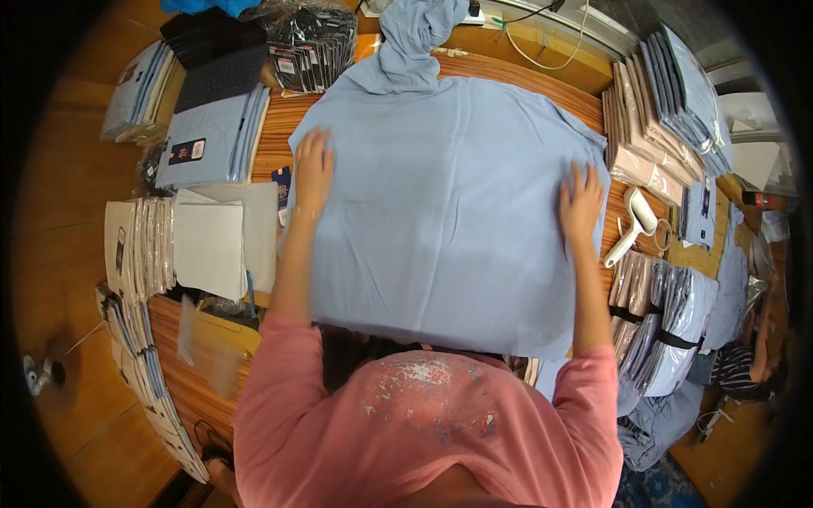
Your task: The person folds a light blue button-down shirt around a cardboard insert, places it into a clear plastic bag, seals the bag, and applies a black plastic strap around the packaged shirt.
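Observation:
A light blue garment (423, 203), looking like a shirt, lies spread across the striped wooden table (279, 127). Its far end is bunched into a loose heap, and the near edge hangs over the table's front. On its left edge rests my left hand (313, 169), slightly blurred, fingers stretched out. Flat near the right edge is my right hand (582, 203), with its fingers spread. Neither hand grips anything. A white lint roller (641, 216) lies just right of the cloth, close to my right hand.
Folded blue shirts (207, 148), white card sheets (207, 245) and bagged shirts (140, 245) line the left. Stacks of beige packs (639, 127) and blue packs (686, 93) stand at the far right, with strapped bundles (669, 322) nearer. Another person's arm (766, 330) shows at the right rim.

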Motion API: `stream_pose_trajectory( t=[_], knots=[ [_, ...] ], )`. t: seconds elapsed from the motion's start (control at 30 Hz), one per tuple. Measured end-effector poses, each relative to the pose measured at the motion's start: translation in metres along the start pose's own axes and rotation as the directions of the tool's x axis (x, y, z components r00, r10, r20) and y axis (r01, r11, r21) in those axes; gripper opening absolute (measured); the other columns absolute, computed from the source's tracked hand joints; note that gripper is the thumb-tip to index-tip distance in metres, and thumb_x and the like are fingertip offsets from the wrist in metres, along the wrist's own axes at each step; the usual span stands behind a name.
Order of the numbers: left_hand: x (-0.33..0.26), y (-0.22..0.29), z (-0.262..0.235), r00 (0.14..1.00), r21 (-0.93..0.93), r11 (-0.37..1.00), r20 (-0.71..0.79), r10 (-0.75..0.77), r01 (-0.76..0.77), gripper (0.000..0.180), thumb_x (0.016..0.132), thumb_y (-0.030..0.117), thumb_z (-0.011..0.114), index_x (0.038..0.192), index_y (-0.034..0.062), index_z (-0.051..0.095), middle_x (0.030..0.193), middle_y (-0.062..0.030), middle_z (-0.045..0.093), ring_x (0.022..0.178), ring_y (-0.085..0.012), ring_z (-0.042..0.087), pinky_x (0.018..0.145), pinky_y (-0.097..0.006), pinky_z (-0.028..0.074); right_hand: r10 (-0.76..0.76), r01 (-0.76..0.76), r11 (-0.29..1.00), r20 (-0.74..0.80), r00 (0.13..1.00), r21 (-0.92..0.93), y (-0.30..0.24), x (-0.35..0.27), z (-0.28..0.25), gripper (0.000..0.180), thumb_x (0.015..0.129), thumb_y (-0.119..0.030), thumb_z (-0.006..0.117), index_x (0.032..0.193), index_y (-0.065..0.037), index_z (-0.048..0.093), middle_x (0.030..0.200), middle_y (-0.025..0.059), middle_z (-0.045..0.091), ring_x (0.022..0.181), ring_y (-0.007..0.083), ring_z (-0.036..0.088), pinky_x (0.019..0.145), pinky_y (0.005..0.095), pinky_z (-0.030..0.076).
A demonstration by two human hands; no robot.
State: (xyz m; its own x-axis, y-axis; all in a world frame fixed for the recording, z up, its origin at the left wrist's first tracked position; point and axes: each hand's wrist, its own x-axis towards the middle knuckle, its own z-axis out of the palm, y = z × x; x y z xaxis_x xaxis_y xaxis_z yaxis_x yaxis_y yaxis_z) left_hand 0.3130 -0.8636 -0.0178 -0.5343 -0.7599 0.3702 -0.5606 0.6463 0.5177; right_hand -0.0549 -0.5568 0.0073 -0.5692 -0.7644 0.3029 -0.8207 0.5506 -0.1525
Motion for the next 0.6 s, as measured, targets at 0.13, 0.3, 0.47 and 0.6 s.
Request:
stream_pose_trajectory(
  t=[0.13, 0.3, 0.47, 0.6],
  knots=[
    [-0.087, 0.021, -0.02, 0.994, 0.163, 0.984, 0.101, 0.052, -0.068, 0.036, 0.086, 0.016, 0.053, 0.121, 0.0069, 0.053, 0.129, -0.0148, 0.046, 0.123, -0.0325, 0.038, 0.102, -0.049, 0.027, 0.178, -0.173, 0.984, 0.127, 0.976, -0.051, -0.003, -0.12, -0.025, 0.051, 0.087, -0.03, 0.053, 0.135, -0.015, 0.041, 0.142, 0.0175, 0.03, 0.134, 0.0346, 0.023, 0.107, 0.0537, 0.015],
    [-0.101, 0.041, -0.035, 0.978, 0.22, 0.971, 0.204, 0.043, -0.089, 0.043, 0.085, 0.025, 0.057, 0.125, 0.0098, 0.049, 0.134, -0.0138, 0.04, 0.125, -0.0325, 0.035, 0.101, -0.05, 0.027, 0.245, -0.238, 0.969, 0.124, 0.962, -0.065, 0.019, -0.168, -0.035, 0.056, 0.089, -0.035, 0.05, 0.14, -0.017, 0.034, 0.148, 0.0113, 0.023, 0.137, 0.0303, 0.017, 0.107, 0.055, 0.011],
    [-0.143, 0.028, -0.052, 0.954, 0.337, 0.893, -0.136, -0.268, 0.299, 0.058, 0.076, 0.039, 0.067, 0.123, 0.0095, 0.049, 0.126, -0.0165, 0.045, 0.117, -0.0302, 0.042, 0.095, -0.049, 0.031, 0.259, -0.247, 0.965, 0.152, 0.954, -0.089, 0.024, -0.216, -0.042, 0.054, 0.089, -0.034, 0.048, 0.139, -0.017, 0.035, 0.147, 0.012, 0.024, 0.136, 0.0308, 0.019, 0.107, 0.055, 0.012],
    [-0.133, 0.023, -0.078, 0.828, 0.312, 0.812, 0.12, -0.548, 0.493, 0.067, 0.067, 0.038, 0.075, 0.12, 0.0037, 0.05, 0.096, -0.0175, 0.06, 0.087, -0.032, 0.056, 0.089, -0.042, 0.039, 0.268, -0.256, 0.962, 0.159, 0.95, -0.092, 0.022, -0.214, -0.044, 0.053, 0.09, -0.034, 0.048, 0.139, -0.017, 0.035, 0.147, 0.0119, 0.026, 0.136, 0.0308, 0.02, 0.107, 0.0553, 0.013]
  ],
)
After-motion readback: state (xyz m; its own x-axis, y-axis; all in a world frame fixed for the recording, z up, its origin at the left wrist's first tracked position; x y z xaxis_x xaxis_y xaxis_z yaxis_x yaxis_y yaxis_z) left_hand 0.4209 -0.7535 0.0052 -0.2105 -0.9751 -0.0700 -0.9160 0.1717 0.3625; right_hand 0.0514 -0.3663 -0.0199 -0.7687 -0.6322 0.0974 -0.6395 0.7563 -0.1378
